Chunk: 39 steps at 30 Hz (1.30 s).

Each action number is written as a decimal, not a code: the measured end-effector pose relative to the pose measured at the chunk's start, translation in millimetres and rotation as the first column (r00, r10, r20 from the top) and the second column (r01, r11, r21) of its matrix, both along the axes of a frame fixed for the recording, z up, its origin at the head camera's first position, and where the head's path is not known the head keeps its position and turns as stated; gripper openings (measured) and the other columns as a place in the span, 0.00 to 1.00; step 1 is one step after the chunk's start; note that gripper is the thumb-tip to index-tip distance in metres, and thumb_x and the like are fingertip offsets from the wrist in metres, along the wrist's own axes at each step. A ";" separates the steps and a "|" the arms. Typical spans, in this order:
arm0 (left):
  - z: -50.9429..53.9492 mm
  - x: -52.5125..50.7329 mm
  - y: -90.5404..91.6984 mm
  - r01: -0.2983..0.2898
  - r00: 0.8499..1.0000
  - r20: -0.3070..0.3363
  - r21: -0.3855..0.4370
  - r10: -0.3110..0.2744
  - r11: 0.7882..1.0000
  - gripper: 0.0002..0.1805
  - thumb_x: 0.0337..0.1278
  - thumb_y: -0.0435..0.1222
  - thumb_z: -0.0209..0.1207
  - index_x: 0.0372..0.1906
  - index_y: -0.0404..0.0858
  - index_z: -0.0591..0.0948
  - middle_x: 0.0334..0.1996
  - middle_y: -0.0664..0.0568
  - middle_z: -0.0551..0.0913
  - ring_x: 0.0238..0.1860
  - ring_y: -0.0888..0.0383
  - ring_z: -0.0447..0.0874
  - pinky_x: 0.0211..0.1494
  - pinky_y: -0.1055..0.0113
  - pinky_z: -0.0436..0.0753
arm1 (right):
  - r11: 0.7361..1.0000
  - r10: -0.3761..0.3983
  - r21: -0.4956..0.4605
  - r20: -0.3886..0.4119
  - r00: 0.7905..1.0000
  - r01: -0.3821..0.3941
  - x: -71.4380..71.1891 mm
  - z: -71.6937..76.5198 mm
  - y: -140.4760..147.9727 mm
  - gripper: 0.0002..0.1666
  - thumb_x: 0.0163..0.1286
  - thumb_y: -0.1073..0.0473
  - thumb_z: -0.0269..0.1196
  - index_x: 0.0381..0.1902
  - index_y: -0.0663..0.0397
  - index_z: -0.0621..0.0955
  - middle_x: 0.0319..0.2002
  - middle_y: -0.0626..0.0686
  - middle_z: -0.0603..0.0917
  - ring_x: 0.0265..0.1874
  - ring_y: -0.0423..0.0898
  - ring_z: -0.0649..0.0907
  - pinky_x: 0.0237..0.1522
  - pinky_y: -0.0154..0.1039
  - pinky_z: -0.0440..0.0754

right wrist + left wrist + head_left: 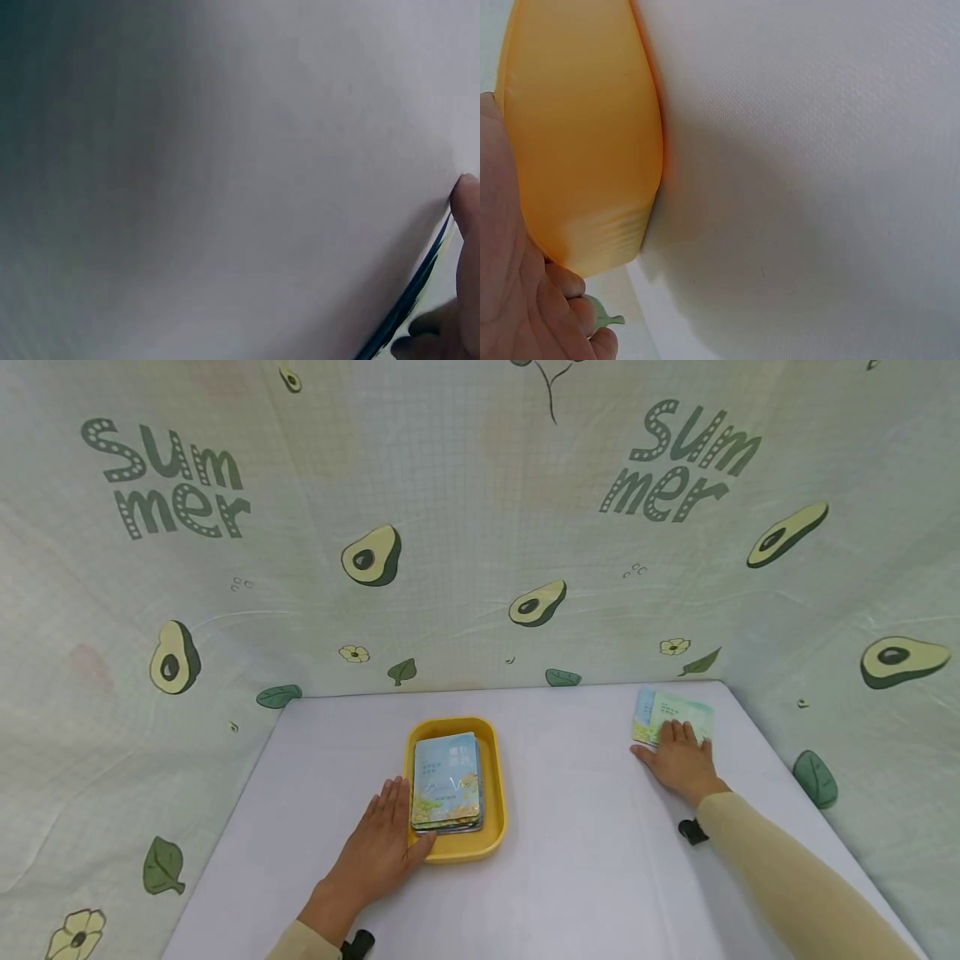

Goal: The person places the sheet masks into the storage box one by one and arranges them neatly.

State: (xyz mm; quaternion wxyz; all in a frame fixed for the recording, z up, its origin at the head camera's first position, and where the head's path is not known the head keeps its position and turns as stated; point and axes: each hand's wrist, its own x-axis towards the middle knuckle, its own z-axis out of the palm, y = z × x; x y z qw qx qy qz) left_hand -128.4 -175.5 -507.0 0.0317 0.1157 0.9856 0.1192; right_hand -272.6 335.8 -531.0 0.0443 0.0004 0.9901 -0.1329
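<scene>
A yellow tray (495, 802) stands left of the table's middle, holding a stack of light-blue picture cards (446, 777). Along its left side my left hand (378, 847) lies with straight fingers, the thumb over the near corner. The left wrist view has the tray's outer wall (585, 150) beside that palm. At the far right corner, my right hand (684, 767) rests flat on a pale green card (692, 714), which overlaps a blue card (643, 717). In the right wrist view, thin card edges (409, 300) show beside the fingers; the rest is hidden.
The white table (562, 827) runs between the tray and the right-hand cards. Its back edge meets a hanging cloth (465, 635) printed with avocados and leaves, which also flanks both sides. Black wrist straps (692, 832) show at each sleeve.
</scene>
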 end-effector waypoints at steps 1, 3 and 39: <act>-0.2 0.3 -0.1 0.001 1.000 0.000 -0.001 -0.001 1.000 0.53 0.77 0.61 0.51 0.84 0.27 0.47 0.84 0.33 0.51 0.86 0.38 0.46 0.86 0.43 0.55 | 1.000 0.007 0.003 0.009 1.000 -0.007 0.3 -0.5 -0.3 0.60 0.81 0.30 0.50 0.78 0.83 0.49 0.77 0.84 0.48 0.78 0.81 0.47 0.73 0.83 0.41; -0.2 0.5 -0.3 0.001 1.000 0.004 0.000 -0.001 1.000 0.53 0.77 0.61 0.51 0.84 0.27 0.47 0.84 0.33 0.51 0.86 0.39 0.46 0.86 0.43 0.55 | 1.000 0.023 0.009 0.029 0.999 -0.023 0.9 -2.2 -0.8 0.58 0.83 0.31 0.47 0.78 0.82 0.50 0.78 0.83 0.49 0.78 0.80 0.47 0.73 0.83 0.40; 7.1 -1.9 -1.8 0.031 0.999 0.036 -0.018 -0.030 0.999 0.53 0.78 0.62 0.50 0.84 0.27 0.47 0.85 0.33 0.49 0.86 0.38 0.44 0.86 0.42 0.54 | 0.918 0.395 -0.031 -0.027 0.918 -0.396 66.0 -2.0 -124.5 0.46 0.81 0.38 0.57 0.78 0.70 0.65 0.80 0.70 0.62 0.81 0.70 0.59 0.78 0.74 0.54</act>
